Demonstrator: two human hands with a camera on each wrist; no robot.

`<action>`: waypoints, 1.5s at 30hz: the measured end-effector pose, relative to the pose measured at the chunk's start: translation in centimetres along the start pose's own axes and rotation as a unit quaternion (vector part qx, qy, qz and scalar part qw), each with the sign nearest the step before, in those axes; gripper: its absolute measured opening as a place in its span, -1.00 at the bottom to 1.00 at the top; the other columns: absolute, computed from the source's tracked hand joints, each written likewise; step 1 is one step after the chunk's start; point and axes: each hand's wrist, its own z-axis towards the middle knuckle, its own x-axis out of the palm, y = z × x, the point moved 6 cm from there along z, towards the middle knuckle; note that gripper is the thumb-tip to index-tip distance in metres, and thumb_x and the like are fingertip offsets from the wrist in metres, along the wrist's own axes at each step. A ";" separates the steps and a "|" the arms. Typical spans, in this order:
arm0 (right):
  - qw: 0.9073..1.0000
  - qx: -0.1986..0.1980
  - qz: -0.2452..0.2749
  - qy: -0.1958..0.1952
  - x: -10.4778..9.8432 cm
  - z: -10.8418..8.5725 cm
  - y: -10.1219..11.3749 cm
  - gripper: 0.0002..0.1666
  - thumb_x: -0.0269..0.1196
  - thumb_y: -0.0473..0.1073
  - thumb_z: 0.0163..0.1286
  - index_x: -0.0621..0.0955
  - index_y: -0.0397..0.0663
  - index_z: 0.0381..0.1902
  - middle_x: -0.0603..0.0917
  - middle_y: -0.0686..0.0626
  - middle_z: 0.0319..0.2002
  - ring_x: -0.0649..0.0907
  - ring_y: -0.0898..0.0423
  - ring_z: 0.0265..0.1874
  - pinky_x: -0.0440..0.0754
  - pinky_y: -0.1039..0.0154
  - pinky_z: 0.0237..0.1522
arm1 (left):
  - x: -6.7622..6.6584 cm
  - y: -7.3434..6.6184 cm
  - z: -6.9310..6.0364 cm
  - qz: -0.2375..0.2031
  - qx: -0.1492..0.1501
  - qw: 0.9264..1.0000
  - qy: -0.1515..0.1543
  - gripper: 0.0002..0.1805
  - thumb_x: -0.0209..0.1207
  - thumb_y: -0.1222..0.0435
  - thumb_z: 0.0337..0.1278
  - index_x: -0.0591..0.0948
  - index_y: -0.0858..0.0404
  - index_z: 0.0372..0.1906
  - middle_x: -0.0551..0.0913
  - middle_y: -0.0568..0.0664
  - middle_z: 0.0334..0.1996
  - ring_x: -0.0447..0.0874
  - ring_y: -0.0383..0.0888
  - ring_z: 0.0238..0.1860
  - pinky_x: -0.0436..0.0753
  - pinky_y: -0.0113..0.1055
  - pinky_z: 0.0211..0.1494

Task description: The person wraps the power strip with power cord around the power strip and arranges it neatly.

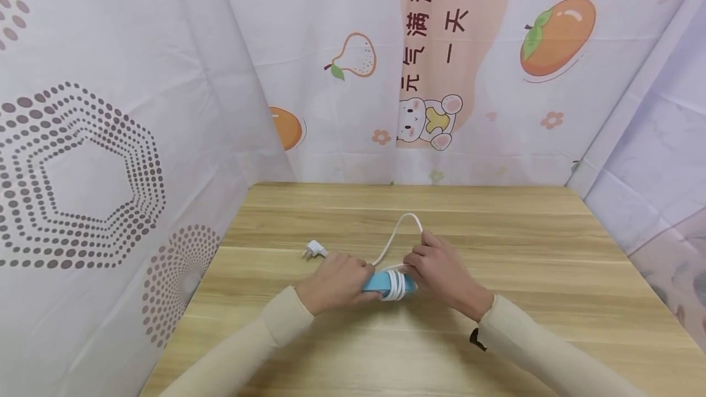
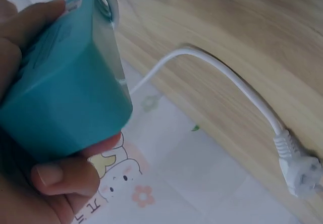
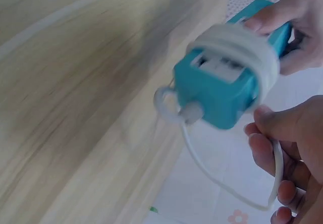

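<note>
A teal power strip (image 1: 376, 282) is held up over the table in my left hand (image 1: 337, 282), whose fingers and thumb wrap its left end. Several turns of white cord (image 1: 396, 285) circle the strip near its right end, and sockets show beside the coils in the right wrist view. My right hand (image 1: 444, 271) pinches the cord just right of the strip; a loose stretch hangs through its fingers (image 3: 265, 151). The white plug (image 1: 315, 249) lies on the table beyond my left hand, its cord curving back toward the strip in the left wrist view.
The wood-grain table (image 1: 524, 225) spreads around both hands. A printed curtain (image 1: 309, 11) hangs along its far edge, and more patterned cloth (image 1: 99, 170) stands at the left. A dark band (image 1: 477, 340) shows at the right cuff.
</note>
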 end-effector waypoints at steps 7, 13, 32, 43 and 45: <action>1.000 -0.005 -0.012 0.001 -0.3 0.6 0.3 -0.82 0.52 -0.05 0.26 0.76 0.01 -0.43 0.69 0.09 -0.52 0.36 0.10 -0.43 0.39 0.21 -0.33 | -0.3 0.1 -0.3 0.029 -0.012 0.999 -0.010 -0.47 0.27 -0.32 0.17 0.64 0.07 -0.39 0.58 -0.18 -0.58 0.37 -0.25 -0.68 0.31 -0.32 -0.66; 1.000 -0.001 -0.011 -0.008 -0.8 0.7 0.7 -0.84 0.53 -0.11 0.22 0.76 -0.01 -0.44 0.68 0.08 -0.53 0.35 0.11 -0.46 0.36 0.23 -0.36 | -0.5 -0.3 -0.2 0.069 -0.002 0.997 -0.018 -0.47 0.29 -0.30 0.16 0.67 0.09 -0.39 0.60 -0.16 -0.57 0.40 -0.26 -0.65 0.35 -0.32 -0.64; 0.998 0.007 0.031 -0.045 -2.7 1.7 1.5 -0.80 0.53 -0.12 0.23 0.75 -0.09 -0.46 0.64 0.10 -0.60 0.28 0.15 -0.53 0.28 0.26 -0.36 | -0.9 0.1 0.1 0.169 -0.013 0.983 -0.077 -0.51 0.32 -0.23 0.17 0.65 0.13 -0.44 0.60 -0.14 -0.60 0.50 -0.24 -0.66 0.43 -0.32 -0.67; 0.996 0.021 0.060 -0.055 -3.4 1.7 1.7 -0.87 0.50 -0.17 0.27 0.77 -0.11 -0.38 0.69 0.09 -0.52 0.29 0.15 -0.48 0.34 0.34 -0.45 | -0.7 0.4 0.3 0.162 -0.019 0.984 -0.069 -0.52 0.38 -0.21 0.09 0.66 0.13 -0.45 0.63 -0.13 -0.59 0.52 -0.22 -0.65 0.43 -0.33 -0.68; 0.995 0.025 0.067 -0.063 -3.4 1.7 1.6 -0.88 0.50 -0.18 0.25 0.77 -0.10 -0.38 0.69 0.10 -0.52 0.29 0.16 -0.48 0.35 0.35 -0.46 | -0.7 0.3 0.4 0.160 -0.014 0.985 -0.069 -0.52 0.36 -0.21 0.11 0.65 0.12 -0.46 0.62 -0.14 -0.59 0.52 -0.21 -0.66 0.41 -0.32 -0.69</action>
